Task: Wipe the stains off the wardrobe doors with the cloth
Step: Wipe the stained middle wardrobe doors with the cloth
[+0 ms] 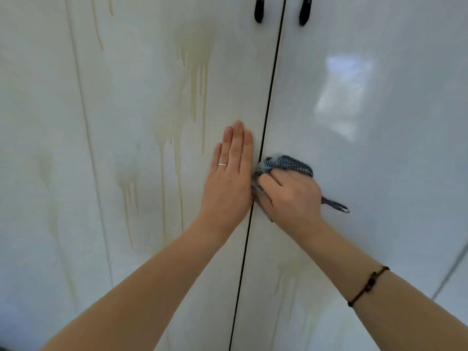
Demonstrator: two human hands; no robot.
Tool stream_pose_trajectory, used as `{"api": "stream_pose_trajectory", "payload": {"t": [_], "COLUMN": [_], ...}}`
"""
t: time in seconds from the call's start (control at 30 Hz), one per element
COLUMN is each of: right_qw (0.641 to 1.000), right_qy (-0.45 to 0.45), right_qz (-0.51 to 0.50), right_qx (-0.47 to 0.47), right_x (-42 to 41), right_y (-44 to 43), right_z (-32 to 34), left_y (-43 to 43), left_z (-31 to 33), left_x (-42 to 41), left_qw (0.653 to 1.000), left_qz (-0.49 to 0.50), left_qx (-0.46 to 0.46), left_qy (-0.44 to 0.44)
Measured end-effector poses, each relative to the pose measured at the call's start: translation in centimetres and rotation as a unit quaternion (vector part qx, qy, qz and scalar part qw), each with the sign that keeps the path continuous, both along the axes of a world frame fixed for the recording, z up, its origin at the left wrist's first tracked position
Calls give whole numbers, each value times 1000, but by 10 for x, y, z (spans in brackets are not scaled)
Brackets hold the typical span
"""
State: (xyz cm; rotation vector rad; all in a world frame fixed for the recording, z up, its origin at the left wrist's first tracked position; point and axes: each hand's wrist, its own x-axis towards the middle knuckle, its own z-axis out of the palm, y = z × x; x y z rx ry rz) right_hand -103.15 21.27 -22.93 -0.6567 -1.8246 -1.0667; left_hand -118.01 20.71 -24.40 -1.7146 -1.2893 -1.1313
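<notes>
Two glossy white wardrobe doors fill the view, the left door [131, 102] and the right door [379, 173], split by a dark gap. Yellowish drip stains [195, 79] run down the left door, with fainter streaks [291, 282] low on the right door. My left hand [229, 178] lies flat with straight fingers against the left door, right beside the gap. My right hand [288, 198] grips a bunched blue-grey cloth [283, 163] with a dark patterned edge and presses it on the right door next to the gap. A loop of the cloth hangs out at the right.
Two black door handles [259, 8] hang at the top on either side of the gap. Another panel seam [83, 117] runs down the far left. A grey edge [453, 269] shows at the lower right.
</notes>
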Motion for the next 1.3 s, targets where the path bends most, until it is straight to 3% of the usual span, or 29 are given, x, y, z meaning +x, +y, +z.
{"api": "stream_pose_trajectory", "payload": {"t": [0.1,0.37,0.5,0.57,0.6,0.63,0.7,0.77,0.9,1.0,1.17,1.23,1.3], "right_qw": [999,988,990,975,973,977,990,979,968,974,993,987,985], "right_qy": [-18,92,-124,-208,-207,-169,-5,142,197,155,-72,-117,-84], "right_qz": [-27,-120,-53,-55,-73,-90,-120,-131,-144,-149,-71,-67,-120], "right_qx": [2,0,33,60,76,88,74,72,59,73,65,83,93], "right_x": [6,24,10,11,10,9,6,3,-15,-23,-4,13,16], "right_y": [3,-13,-5,0,2,3,2,5,9,6,11,15,13], "right_z": [-20,-70,-112,-90,-70,-49,-8,22,36,-8,-143,-145,-111], "left_y": [9,28,30,31,32,33,36,39,42,39,38,34,32], "left_z": [-28,-52,-48,-44,-42,-41,-48,-53,-46,-47,-48,-48,-51], "left_x": [-10,-19,-14,-21,-25,-26,-25,-22,-26,-25,-24,-23,-20], "left_qw": [998,987,985,981,979,978,977,977,973,974,972,973,974], "left_qz": [0,21,5,7,5,0,-2,-5,-6,-9,-9,-6,-2], "left_qx": [60,144,158,172,180,187,198,204,220,220,225,218,213], "left_qy": [30,69,68,84,91,92,80,66,66,57,68,74,71]}}
